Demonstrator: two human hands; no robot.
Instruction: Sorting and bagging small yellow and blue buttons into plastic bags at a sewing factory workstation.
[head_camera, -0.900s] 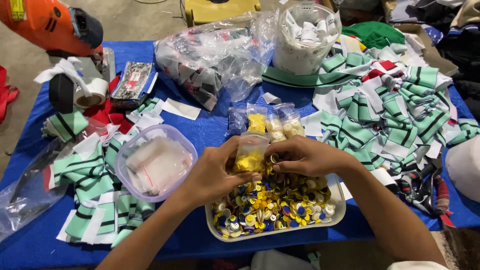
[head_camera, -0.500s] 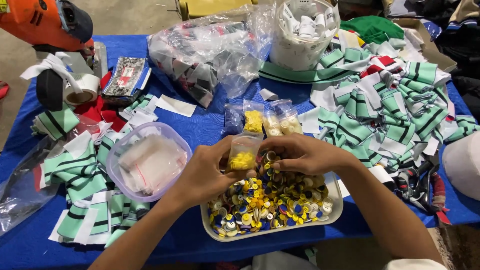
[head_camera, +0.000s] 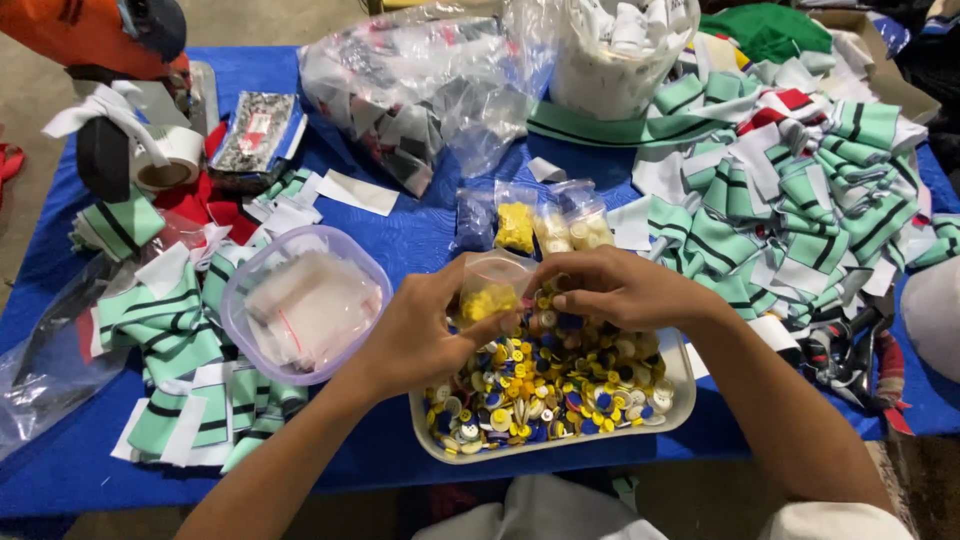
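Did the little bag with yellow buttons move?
No. The little bag stays between both hands, above the tray's back edge, as before.

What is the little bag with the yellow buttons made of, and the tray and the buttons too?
The little bag looks like thin clear plastic film: you see the yellow buttons through it, and it crinkles and shines. The tray seems to be stiff white plastic with a smooth rim. The buttons look like hard glossy plastic, though that is hard to tell for sure.
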